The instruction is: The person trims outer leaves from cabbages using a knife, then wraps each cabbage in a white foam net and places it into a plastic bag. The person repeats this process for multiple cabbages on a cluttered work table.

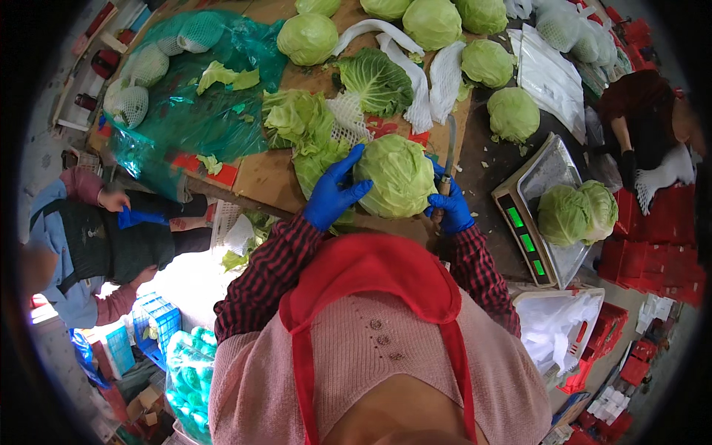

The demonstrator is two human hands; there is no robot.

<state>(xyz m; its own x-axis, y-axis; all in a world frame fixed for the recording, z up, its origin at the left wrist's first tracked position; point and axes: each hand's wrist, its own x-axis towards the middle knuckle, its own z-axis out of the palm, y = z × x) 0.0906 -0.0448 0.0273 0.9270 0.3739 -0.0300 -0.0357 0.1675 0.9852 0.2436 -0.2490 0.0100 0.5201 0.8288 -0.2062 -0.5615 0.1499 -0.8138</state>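
Note:
A trimmed green cabbage (396,177) is held between my hands at the near edge of the cardboard-covered table. My left hand (335,192), in a blue glove, cups its left side with thumb and fingers spread. On the other side, my right hand (456,207), also gloved in blue, grips the wooden handle of a curved knife (451,139). That knife's blade points away from me, and the right fingers also touch the cabbage. Loose outer cabbage leaves (303,119) lie just left of it. Beyond are a large dark leaf (375,80) and white foam net sleeves (446,78).
Several cabbages (431,23) line the table's far side. Green plastic film (183,111) with netted cabbages covers the left. At right, a digital scale (525,236) carries two cabbages (578,211) near a stack of plastic bags (550,78). Co-workers stand left (105,239) and right (639,122).

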